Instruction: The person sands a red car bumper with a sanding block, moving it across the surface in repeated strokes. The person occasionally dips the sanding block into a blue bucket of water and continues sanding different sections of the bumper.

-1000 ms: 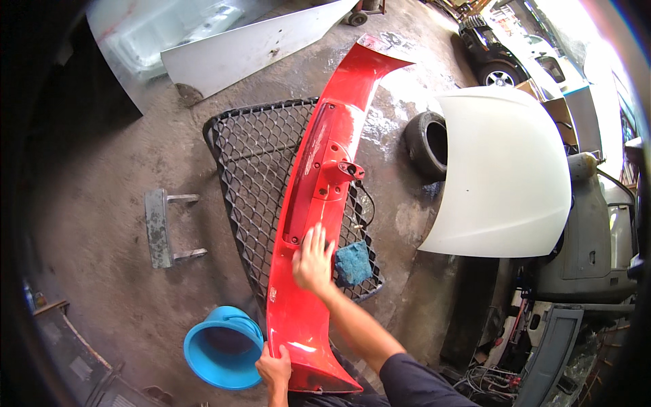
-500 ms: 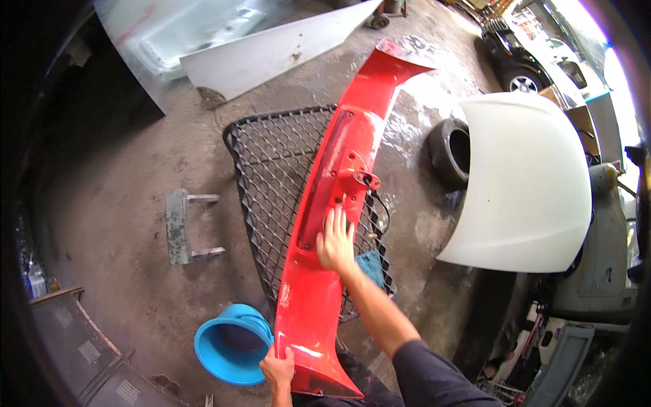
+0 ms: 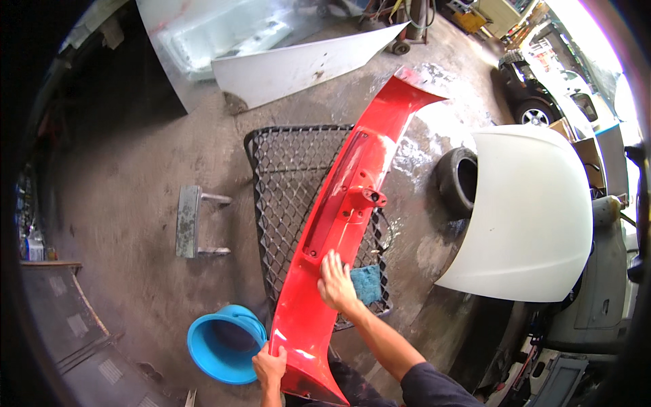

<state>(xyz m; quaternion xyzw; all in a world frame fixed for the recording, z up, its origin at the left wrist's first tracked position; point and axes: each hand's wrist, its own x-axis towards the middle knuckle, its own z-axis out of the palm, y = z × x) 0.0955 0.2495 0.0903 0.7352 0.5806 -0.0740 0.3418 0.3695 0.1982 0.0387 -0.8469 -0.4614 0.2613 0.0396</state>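
Observation:
A long red car spoiler (image 3: 302,298) lies slanted across a black metal mesh rack (image 3: 285,176), its near end close to my body. At that near end my left hand (image 3: 270,366) grips the spoiler's left edge, thumb on top. My right hand (image 3: 334,279) lies on the red surface below the middle, fingers stretched out. Whether anything is under the palm is hidden. Above it, a red bracket (image 3: 366,197) juts from the spoiler, and a thin pale streak runs down from there. A blue cloth (image 3: 366,283) rests on the mesh just right of my right hand.
A blue bucket (image 3: 227,347) stands left of my left hand. Farther left is a small grey stool (image 3: 188,222). On the right, a white car hood (image 3: 525,217) sits by a black tire (image 3: 456,180). A white panel (image 3: 312,68) lies at the back.
My right hand has slid down the spoiler toward me, away from the bracket. My left hand keeps its hold. The view has shifted, and more of the blue cloth shows.

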